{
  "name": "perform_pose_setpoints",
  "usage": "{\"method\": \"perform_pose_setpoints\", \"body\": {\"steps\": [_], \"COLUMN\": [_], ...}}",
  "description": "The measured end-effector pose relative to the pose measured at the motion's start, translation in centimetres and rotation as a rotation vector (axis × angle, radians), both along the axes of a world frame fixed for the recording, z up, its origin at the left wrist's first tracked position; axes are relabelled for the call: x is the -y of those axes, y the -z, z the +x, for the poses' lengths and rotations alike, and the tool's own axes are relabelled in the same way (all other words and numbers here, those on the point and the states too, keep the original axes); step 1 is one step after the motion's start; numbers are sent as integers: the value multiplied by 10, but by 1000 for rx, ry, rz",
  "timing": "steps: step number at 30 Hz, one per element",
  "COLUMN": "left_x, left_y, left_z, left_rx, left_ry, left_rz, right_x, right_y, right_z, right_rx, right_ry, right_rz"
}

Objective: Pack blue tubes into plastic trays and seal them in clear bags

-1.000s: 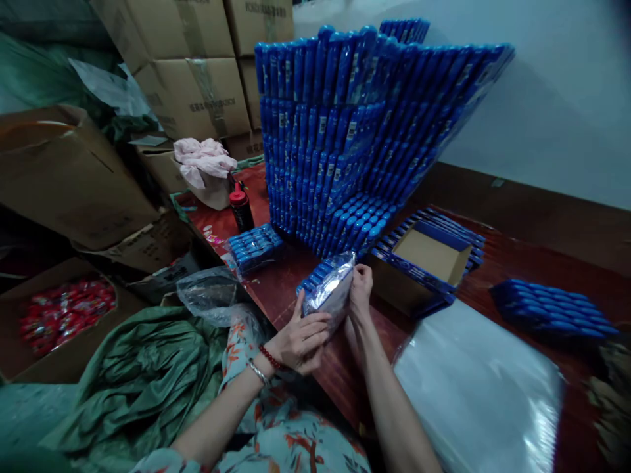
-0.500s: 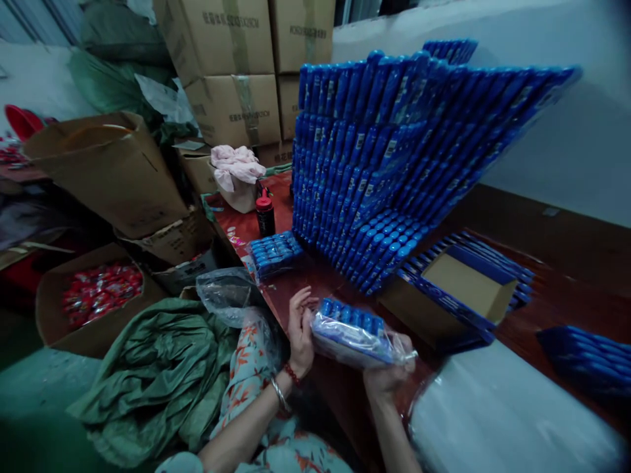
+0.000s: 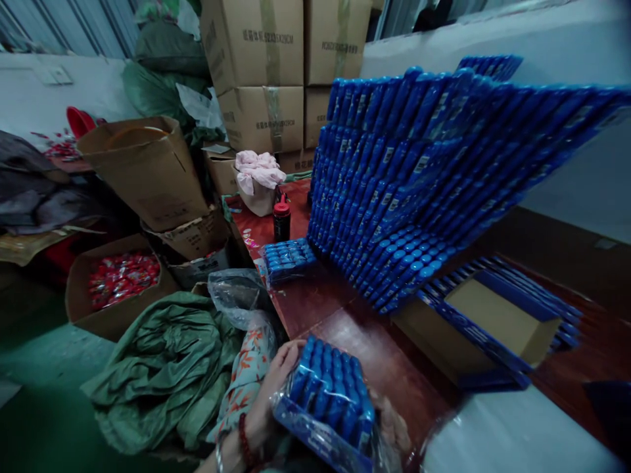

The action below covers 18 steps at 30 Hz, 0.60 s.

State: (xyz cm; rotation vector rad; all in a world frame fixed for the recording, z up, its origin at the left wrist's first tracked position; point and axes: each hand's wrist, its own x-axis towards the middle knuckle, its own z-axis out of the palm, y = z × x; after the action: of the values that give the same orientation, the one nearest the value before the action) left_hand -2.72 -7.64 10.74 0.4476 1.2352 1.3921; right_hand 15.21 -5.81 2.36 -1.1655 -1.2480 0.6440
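Between my two hands is a tray of blue bottles (image 3: 332, 387) in a clear plastic wrap, tilted so that the rows of rounded tops show. My left hand (image 3: 282, 368) grips its left side, the fingers partly behind the pack. On the right side my right hand (image 3: 392, 420) holds it through the loose film, mostly hidden by the pack and blurred. Past the pack stands a tall stack of blue wrapped packs (image 3: 374, 164). A single wrapped pack (image 3: 290, 259) lies at the table's left edge.
An open blue cardboard tray (image 3: 497, 322) lies on the red table (image 3: 335, 315). White plastic film (image 3: 522, 433) covers the near right. A black bottle with a red lid (image 3: 282, 220) stands farther back. At left are a box of red wrapped pieces (image 3: 123, 279) and green cloth (image 3: 167, 368).
The pack has come down and nearer to my body, turning so its bottle tops face me more. Both hands moved with it. My view has swung to the left.
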Motion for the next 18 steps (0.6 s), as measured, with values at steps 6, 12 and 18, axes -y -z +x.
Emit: {"method": "perform_pose_setpoints", "body": {"steps": [6,12,18], "left_x": [25,11,4], "left_y": [-24,-28,-20], "left_z": [-29,-38,-46], "left_rx": [630,572,569], "left_ry": [393,451,487], "left_rz": [-161,-266,-223], "right_x": [-1,1,15], "right_y": [-14,-76,-69], "right_z": [-7,-31,-49], "right_rx": [-8,50,98], "right_ry": [-53,-512,-579], "right_rz": [352,499,531]}}
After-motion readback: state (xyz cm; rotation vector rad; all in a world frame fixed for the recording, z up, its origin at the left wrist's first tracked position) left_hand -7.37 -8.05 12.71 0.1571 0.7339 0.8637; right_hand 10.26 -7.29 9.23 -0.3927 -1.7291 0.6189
